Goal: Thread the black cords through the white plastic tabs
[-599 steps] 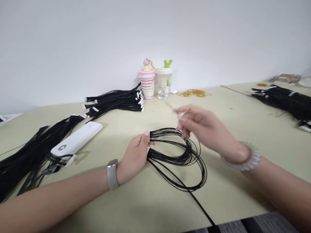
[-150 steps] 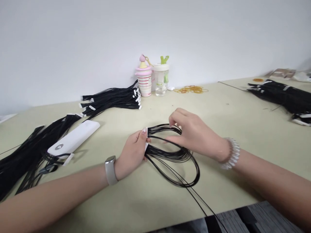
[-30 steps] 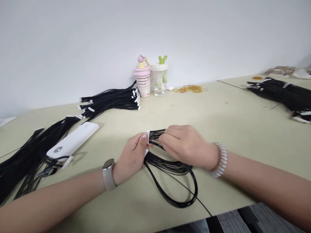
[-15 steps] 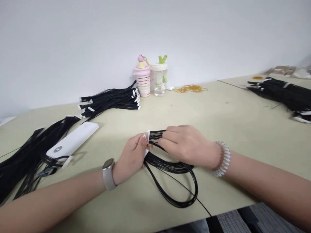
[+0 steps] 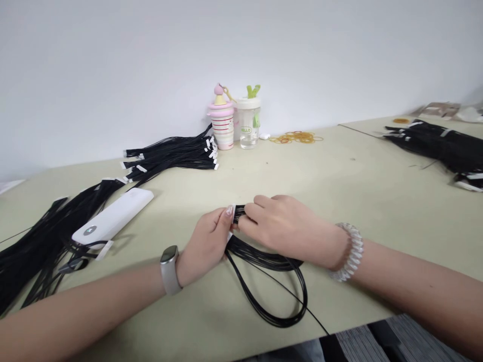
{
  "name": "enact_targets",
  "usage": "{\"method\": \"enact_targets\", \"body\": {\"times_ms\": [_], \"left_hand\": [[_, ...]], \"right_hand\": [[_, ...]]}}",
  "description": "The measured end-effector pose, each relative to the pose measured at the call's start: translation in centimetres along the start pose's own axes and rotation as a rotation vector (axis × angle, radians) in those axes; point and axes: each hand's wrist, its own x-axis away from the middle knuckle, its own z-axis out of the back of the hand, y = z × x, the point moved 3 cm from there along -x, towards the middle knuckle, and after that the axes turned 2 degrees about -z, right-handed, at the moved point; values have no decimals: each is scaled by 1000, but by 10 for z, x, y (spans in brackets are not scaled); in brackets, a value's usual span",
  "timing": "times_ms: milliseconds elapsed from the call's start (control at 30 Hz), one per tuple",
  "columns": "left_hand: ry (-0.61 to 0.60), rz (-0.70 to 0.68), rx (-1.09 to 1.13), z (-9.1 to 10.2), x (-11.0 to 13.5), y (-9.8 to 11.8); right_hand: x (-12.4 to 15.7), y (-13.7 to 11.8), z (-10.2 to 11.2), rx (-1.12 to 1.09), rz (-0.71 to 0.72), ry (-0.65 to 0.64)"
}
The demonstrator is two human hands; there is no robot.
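Near the front of the table, my left hand (image 5: pixel 209 240) is closed on the white connector ends of a looped black cable bundle (image 5: pixel 269 257). One white connector (image 5: pixel 233 213) shows under the thumb, and part of another shows just below. My right hand (image 5: pixel 274 223) is closed around the upper strands, close beside my left fingertips. Its inner fingers are hidden behind the knuckles. Below both hands, the cables hang in a round loop over the table's front part.
A white power bank (image 5: pixel 113 216) lies at left beside black cables (image 5: pixel 45 241). Behind are more cable bundles (image 5: pixel 173 156), a pink-lidded cup (image 5: pixel 222 125), a clear cup (image 5: pixel 248 123) and yellow rubber bands (image 5: pixel 298 137). Another cable pile (image 5: pixel 441 143) lies at right.
My right hand has slid left along the strands toward the connector, closing the gap to my left hand. My left hand has barely shifted.
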Motion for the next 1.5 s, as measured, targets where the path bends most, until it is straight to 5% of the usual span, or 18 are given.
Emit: {"method": "enact_targets", "body": {"times_ms": [700,1067,1500], "left_hand": [[-16,79,96,-1,0,-6],[98,202,255,2,-2,-9],[58,121,167,1,-2,-6]], "right_hand": [[-2,4,-11,-43,-28,-8],[8,8,-17,-192,-145,159],[5,9,-11,-188,-167,107]]}}
